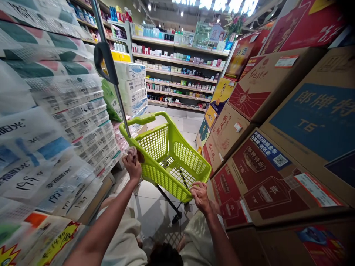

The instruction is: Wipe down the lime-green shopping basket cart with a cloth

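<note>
A lime-green shopping basket (177,184) with perforated walls and a small dark caster stands tilted before my knees. Its grey telescopic handle (107,61) is drawn out and leans up to the left. My left hand (132,166) is closed at the basket's left side, with a crumpled pinkish-grey cloth (132,151) bunched in its fingers. At the near right corner, my right hand (200,195) is closed over the basket's rim. The basket's latticed floor shows between its walls.
Stacked packs of tissue paper (80,122) line the left side. Cardboard cartons (257,173) rise close on the right. Shelves of small boxes and bottles (177,70) stand beyond the tiled floor (185,124). A dark shape (165,255) is at the bottom edge.
</note>
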The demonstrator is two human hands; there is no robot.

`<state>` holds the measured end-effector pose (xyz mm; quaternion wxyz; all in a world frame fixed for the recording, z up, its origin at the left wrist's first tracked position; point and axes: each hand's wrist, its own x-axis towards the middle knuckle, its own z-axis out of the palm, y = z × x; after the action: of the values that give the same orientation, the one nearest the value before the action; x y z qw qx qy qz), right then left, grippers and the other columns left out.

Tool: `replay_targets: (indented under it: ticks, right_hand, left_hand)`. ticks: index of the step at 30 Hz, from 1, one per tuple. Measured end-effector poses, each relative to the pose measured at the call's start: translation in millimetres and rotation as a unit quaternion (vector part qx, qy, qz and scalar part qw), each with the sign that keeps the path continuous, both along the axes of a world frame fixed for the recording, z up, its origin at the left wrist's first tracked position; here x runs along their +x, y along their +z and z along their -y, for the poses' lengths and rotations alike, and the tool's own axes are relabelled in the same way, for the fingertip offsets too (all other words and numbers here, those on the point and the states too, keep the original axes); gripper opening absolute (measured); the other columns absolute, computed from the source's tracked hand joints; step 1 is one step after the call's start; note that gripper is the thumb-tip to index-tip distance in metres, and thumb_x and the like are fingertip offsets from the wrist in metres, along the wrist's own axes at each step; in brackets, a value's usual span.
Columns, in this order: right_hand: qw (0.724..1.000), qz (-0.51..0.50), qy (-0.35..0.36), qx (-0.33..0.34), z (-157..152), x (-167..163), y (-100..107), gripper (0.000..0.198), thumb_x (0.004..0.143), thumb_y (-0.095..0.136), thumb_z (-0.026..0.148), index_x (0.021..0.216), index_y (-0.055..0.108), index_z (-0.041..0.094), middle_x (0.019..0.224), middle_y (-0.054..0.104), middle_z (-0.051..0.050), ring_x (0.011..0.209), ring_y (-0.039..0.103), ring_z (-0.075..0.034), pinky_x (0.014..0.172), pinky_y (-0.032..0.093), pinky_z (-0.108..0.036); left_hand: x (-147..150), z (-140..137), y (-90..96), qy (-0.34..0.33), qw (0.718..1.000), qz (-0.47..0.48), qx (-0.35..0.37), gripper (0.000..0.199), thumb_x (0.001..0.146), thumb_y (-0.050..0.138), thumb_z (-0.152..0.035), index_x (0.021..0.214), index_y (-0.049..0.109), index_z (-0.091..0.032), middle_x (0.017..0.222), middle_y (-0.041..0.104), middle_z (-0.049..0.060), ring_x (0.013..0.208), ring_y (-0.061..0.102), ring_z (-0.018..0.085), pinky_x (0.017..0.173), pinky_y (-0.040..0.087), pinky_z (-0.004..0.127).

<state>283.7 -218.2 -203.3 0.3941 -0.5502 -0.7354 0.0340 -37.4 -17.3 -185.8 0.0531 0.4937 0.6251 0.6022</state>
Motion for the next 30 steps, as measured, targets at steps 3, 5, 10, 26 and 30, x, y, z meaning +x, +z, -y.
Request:
replay_targets:
  ticks: [3,5,10,26,30]
  right_hand:
    - [1.000,-0.005,-0.002,0.000,-1,-3,-2,0.047,0.104,0.036,0.024,0.061,0.055,0.022,0.067,0.064,0.000,0.099,0.061,-0.021,0.098,0.028,-0.042]
    - [1.000,-0.009,-0.004,0.001,-2,-5,-4,0.047,0.104,0.037,0.024,0.062,0.056,0.022,0.068,0.065,0.000,0.099,0.061,-0.021,0.098,0.029,-0.042]
    - [1.000,-0.010,0.002,-0.008,-2,-6,-5,0.048,0.107,0.036,0.028,0.065,0.059,0.023,0.071,0.067,-0.001,0.100,0.061,-0.022,0.098,0.029,-0.043]
    - [0.995,-0.050,0.053,-0.068,10,-10,9,0.049,0.110,0.024,0.030,0.084,0.065,0.025,0.101,0.074,-0.002,0.110,0.058,-0.021,0.107,0.029,-0.043]
    - [0.997,-0.047,0.036,-0.053,11,-16,5,0.049,0.109,0.024,0.029,0.082,0.065,0.025,0.097,0.074,-0.002,0.112,0.057,-0.022,0.107,0.028,-0.044]
  left_hand:
    - [19,-7,7.6,-0.004,1.000,0.024,0.011,0.037,0.092,0.057,-0.033,0.121,0.065,-0.011,0.111,0.054,0.017,0.107,0.060,0.030,0.103,0.051,0.047]
    - [39,9,-6.1,-0.040,0.998,0.039,0.014,0.039,0.094,0.057,-0.040,0.121,0.066,-0.014,0.110,0.055,0.015,0.106,0.061,0.029,0.102,0.052,0.046]
    - [45,22,-16.4,-0.072,0.995,0.073,0.005,0.034,0.093,0.060,-0.046,0.109,0.069,-0.018,0.103,0.056,0.010,0.101,0.062,0.026,0.101,0.053,0.044]
    - [83,57,1.3,-0.054,0.988,0.142,0.008,0.041,0.093,0.056,-0.061,0.101,0.055,-0.021,0.101,0.054,0.009,0.097,0.057,0.025,0.095,0.051,0.044]
    - [88,66,-3.2,-0.063,0.990,0.123,0.006,0.051,0.094,0.048,-0.071,0.100,0.056,-0.022,0.098,0.056,0.009,0.099,0.058,0.026,0.099,0.048,0.045]
